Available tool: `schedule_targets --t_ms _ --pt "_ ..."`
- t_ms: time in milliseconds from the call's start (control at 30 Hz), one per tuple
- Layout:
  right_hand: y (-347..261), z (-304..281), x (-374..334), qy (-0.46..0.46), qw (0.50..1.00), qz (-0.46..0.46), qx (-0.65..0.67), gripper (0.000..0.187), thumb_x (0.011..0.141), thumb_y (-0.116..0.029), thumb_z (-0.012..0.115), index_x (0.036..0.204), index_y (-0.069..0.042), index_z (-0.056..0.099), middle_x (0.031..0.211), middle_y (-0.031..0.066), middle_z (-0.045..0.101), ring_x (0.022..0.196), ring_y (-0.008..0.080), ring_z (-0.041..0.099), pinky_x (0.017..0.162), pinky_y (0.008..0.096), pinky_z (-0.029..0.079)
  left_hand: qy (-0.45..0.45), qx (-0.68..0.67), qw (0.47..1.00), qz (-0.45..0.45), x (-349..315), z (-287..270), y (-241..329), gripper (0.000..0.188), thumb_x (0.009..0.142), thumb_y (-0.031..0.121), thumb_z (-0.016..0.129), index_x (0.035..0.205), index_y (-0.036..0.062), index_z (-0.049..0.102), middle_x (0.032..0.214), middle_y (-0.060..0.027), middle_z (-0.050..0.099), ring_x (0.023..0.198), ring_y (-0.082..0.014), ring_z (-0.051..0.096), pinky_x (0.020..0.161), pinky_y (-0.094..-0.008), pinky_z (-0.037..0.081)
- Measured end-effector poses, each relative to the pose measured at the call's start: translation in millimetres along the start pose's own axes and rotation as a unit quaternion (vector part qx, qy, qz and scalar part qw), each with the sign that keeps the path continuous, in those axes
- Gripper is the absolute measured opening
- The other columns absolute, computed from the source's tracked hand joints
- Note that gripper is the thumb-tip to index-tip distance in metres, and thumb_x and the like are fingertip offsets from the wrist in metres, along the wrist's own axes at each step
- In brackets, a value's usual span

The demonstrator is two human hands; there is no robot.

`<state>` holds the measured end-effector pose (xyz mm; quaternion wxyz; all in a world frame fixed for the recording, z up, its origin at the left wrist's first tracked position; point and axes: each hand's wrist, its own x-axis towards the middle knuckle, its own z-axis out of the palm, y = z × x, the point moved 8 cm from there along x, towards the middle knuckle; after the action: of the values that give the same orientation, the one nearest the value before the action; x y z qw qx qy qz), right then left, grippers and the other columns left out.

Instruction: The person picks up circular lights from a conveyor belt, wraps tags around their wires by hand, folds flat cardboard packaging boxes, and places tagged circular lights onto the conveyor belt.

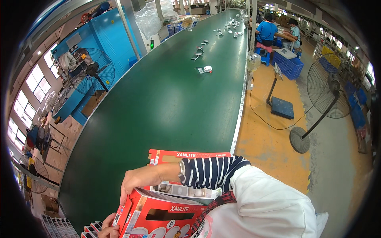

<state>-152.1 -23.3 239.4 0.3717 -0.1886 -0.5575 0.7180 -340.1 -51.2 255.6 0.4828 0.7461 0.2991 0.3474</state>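
In front of me a red printed cardboard box (164,222) with an oblong cut-out in its face stands tilted against my body. My right arm, in a striped sleeve, reaches across above it, and my right hand (137,180) grips its far left corner, fingers bent down over a narrow red flap. Low on the same side, my left hand (108,229) has its fingers closed on the flap's edge. Behind my forearm lies a second red box (158,154) on the green conveyor belt (158,107), partly hidden by the arm.
Small white items (205,69) lie scattered up the belt. Slim packages (59,227) stand in rows at the lower left. A pedestal fan (329,87), a floor scale (282,108) and a blue crate (287,65) stand to the right. Two people sit farther back.
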Motion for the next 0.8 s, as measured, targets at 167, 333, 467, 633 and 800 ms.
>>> schedule_targets --t_ms 167,333,467,633,800 --pt "-4 7 7 -0.025 0.964 0.063 -0.256 0.043 0.074 -0.035 0.066 0.092 0.004 0.066 0.085 0.0126 0.066 0.083 0.0211 0.063 0.073 0.0305 0.049 -0.023 0.046 0.992 -0.116 4 8 10 0.048 0.087 0.023 0.055 0.124 -0.0061 0.046 0.124 -0.0197 0.049 0.113 -0.0248 0.049 0.097 -0.0331 0.036" --pt "-2 16 16 -0.124 0.916 0.141 -0.354 0.045 0.069 -0.038 0.071 0.087 0.004 0.066 0.076 0.0111 0.065 0.073 0.0232 0.063 0.066 0.0351 0.048 -0.064 0.004 0.981 -0.182 1 5 -2 0.053 0.085 0.018 0.061 0.128 -0.0061 0.041 0.123 -0.0163 0.051 0.109 -0.022 0.052 0.092 -0.0309 0.04" --pt "-14 29 10 -0.143 0.858 0.119 -0.479 0.042 0.067 -0.035 0.072 0.084 0.003 0.066 0.073 0.0131 0.064 0.068 0.0254 0.061 0.061 0.0376 0.046 -0.073 -0.003 0.976 -0.205 -2 14 -3 0.048 0.084 0.007 0.061 0.127 -0.0053 0.043 0.119 -0.0141 0.054 0.103 -0.0192 0.054 0.088 -0.0288 0.043" --pt "-13 32 8 -0.108 0.808 0.053 -0.577 0.037 0.075 -0.034 0.066 0.084 0.002 0.066 0.07 0.0139 0.063 0.067 0.027 0.059 0.063 0.0372 0.046 -0.041 0.147 0.968 -0.201 3 12 0 0.035 0.084 0.0 0.056 0.118 -0.0042 0.051 0.11 -0.0137 0.058 0.097 -0.0177 0.056 0.084 -0.0274 0.045" --pt "-2 10 3 0.018 0.942 -0.021 -0.333 0.035 0.09 -0.032 0.051 0.093 0.001 0.063 0.083 0.0133 0.063 0.083 0.0206 0.059 0.073 0.034 0.047 0.192 -0.204 0.959 0.032 -33 1 -38 0.072 0.09 0.058 0.026 0.136 0.0035 0.028 0.124 -0.0196 0.045 0.114 -0.0262 0.045 0.099 -0.0389 0.035"
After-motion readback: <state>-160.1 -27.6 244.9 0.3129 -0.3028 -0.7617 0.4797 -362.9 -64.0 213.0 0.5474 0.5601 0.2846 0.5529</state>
